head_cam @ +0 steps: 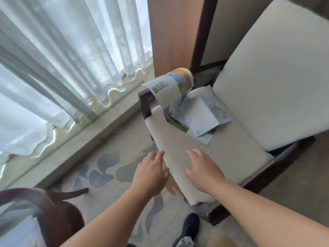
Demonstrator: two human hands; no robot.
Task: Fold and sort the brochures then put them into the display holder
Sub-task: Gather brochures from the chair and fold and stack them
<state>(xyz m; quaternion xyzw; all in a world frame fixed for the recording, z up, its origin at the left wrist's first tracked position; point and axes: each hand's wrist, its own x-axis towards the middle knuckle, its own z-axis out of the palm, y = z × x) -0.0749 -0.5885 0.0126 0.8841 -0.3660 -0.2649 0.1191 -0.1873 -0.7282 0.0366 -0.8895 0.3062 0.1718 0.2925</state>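
left hand (151, 172): fingers relaxed, empty
right hand (202, 169): spread, empty, over chair seat (229, 150)
brochures (194, 116): loose pile on seat, one curled upright

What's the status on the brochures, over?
Left hand and right hand open, empty, short of the pile. Brochures loose on chair seat, one curled upward. Nothing blocks the reach.

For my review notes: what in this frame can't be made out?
Head view only.
Display holder: nowhere in frame.
Print on the curled brochure and the pile: blurred, too small.
Pile count: sheets overlap, hiding lower ones.
Curled brochure's lower end: hidden behind its own arch.
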